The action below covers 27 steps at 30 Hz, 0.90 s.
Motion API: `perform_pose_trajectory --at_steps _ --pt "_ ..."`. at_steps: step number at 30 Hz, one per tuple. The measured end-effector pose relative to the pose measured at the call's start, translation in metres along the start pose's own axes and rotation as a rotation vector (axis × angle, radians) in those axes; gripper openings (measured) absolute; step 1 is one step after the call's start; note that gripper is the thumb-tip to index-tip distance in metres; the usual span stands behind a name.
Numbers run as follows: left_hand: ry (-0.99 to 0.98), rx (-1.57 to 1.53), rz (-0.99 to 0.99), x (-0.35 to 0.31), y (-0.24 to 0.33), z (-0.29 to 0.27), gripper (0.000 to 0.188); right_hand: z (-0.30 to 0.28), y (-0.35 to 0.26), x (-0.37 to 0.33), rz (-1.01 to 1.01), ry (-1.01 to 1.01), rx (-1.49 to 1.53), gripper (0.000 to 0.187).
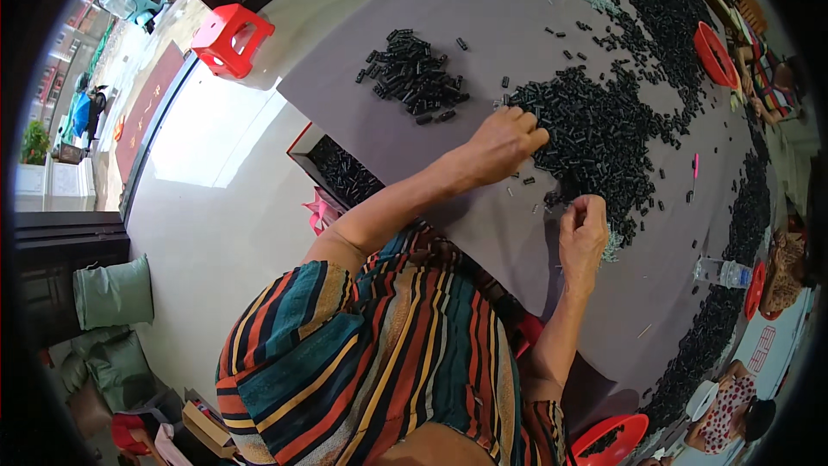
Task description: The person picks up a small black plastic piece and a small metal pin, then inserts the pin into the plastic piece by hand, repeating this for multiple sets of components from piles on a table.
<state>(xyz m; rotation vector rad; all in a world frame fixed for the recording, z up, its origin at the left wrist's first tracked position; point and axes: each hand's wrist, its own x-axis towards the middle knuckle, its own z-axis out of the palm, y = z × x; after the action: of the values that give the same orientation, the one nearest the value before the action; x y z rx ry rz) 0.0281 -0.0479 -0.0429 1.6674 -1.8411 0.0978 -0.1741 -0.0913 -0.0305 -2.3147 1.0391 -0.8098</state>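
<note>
A large heap of small black tubular pieces (599,125) lies on the grey-covered table (483,224). At the heap's left edge my left hand (506,145) is closed, its fingers bent together; what they hold, if anything, is hidden. My right hand (584,229) pinches at the near edge of the heap, thumb against forefinger. Whatever is in that pinch is too small to make out. Beside the right hand lie some small clear pieces (612,245). A smaller pile of black tubular pieces (416,76) sits apart on the far left of the table.
Under the table's left edge stands a box (336,168) of black pieces. Red bowls (714,55) and a clear bottle (723,273) are on the right, with more black heaps and other people. A red stool (231,41) stands on the floor at far left.
</note>
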Motion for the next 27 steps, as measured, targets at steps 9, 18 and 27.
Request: perform_pose_trajectory --at_steps 9,18,27 --pt "0.000 0.149 -0.011 0.024 0.001 0.018 0.043 -0.002 -0.002 0.003 -0.153 0.037 0.015 0.018" --pt "-0.022 -0.026 0.074 0.000 0.021 0.034 0.027 -0.002 -0.002 0.004 -0.191 0.011 0.028 0.016" --pt "-0.132 -0.855 -0.369 0.001 0.033 0.009 0.010 -0.009 0.015 0.000 0.112 0.131 0.280 0.008"
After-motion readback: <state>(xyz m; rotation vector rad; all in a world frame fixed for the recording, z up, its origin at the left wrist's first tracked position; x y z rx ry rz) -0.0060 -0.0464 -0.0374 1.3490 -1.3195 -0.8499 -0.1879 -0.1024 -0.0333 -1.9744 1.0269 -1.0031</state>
